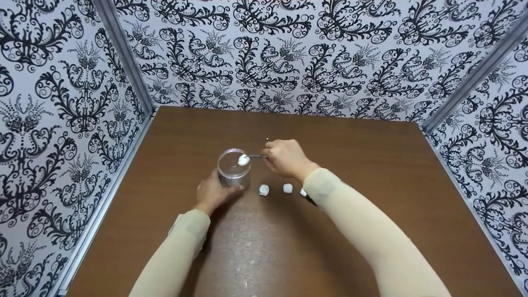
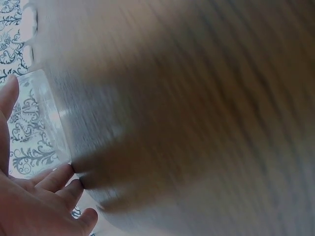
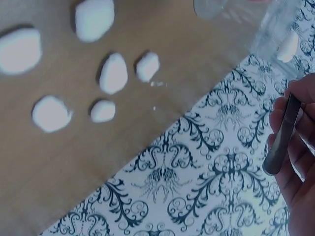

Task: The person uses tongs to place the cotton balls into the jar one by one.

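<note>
White ball (image 1: 243, 160) hangs at jar rim (image 1: 234, 177), well inside table edges (image 1: 350, 121).

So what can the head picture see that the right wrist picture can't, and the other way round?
Only the head picture shows the left sleeve, the right sleeve and the grey posts.

Only the right wrist picture shows six white balls together on the table. The head picture shows three there, one partly hidden by the right sleeve.

Both show the right hand holding the tweezers, the jar, another ball by its mouth, and the patterned wall.
</note>
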Action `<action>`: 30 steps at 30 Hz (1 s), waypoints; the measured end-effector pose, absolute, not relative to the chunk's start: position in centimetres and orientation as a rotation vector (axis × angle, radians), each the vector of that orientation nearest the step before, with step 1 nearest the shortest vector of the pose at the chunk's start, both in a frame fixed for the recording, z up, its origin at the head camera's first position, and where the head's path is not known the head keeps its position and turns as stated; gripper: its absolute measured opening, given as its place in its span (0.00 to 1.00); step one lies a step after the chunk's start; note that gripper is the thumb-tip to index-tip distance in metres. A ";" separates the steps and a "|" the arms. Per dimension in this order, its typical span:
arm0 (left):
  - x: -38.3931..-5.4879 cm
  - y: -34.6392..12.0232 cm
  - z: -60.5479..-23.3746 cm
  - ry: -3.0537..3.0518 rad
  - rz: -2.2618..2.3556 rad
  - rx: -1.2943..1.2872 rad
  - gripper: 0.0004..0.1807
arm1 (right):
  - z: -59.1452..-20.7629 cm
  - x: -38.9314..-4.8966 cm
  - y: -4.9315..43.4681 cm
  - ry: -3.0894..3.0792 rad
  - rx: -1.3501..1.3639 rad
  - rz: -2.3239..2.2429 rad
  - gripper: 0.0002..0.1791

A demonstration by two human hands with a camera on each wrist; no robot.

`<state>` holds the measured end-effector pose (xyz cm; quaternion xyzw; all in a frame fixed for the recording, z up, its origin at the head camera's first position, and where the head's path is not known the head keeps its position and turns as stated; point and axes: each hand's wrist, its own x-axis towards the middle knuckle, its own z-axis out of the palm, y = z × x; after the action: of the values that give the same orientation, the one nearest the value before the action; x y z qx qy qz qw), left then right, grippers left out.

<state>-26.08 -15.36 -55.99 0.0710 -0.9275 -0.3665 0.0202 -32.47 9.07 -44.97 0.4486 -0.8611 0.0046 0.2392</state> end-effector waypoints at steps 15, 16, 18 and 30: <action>-26.1 -14.9 -56.1 -2.899 -1.121 0.204 0.57 | -45.7 -32.0 10.1 -2.399 1.277 -0.028 0.07; -26.2 -14.9 -56.1 -2.903 -1.124 0.209 0.57 | -45.6 -31.9 10.5 -2.401 1.272 -0.025 0.07; -26.3 -15.0 -56.3 -2.913 -1.122 0.212 0.58 | -45.2 -31.7 11.7 -2.415 1.260 -0.013 0.07; -26.1 -15.5 -55.8 -2.930 -1.087 0.217 0.55 | -47.7 -29.4 22.9 -2.504 1.161 -0.024 0.05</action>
<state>-26.15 -15.46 -55.81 0.0693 -0.9353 -0.3471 0.0043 -29.43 22.94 -47.75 0.4130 -0.8908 -0.0085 0.1893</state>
